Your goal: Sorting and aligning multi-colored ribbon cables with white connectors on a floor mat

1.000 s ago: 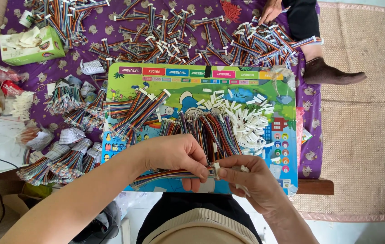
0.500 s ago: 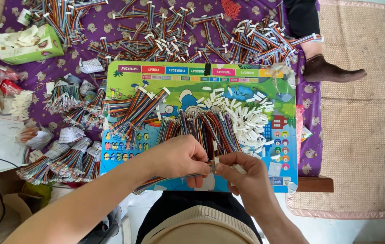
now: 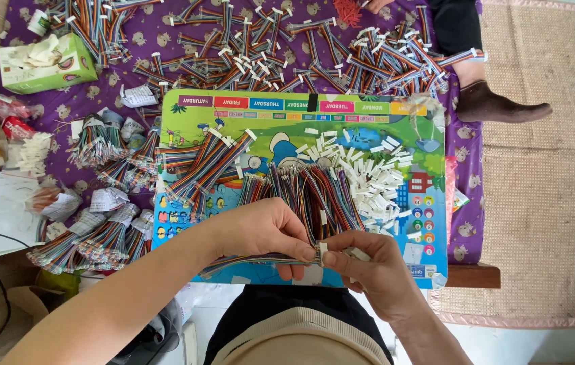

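left hand [image 3: 264, 230] and right hand [image 3: 368, 267] pinch a ribbon cable [image 3: 254, 261] and its part-hidden white connector [image 3: 322, 251] at the colourful board [image 3: 301, 115]'s near edge; purple cloth [image 3: 108, 74], woven mat [image 3: 544, 169] beyond

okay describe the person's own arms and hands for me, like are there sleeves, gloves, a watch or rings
Both the left hand and the right hand are bare: no gloves, and no rings or watch show. Both forearms are uncovered as far as the frame shows, with no sleeve edge in view.
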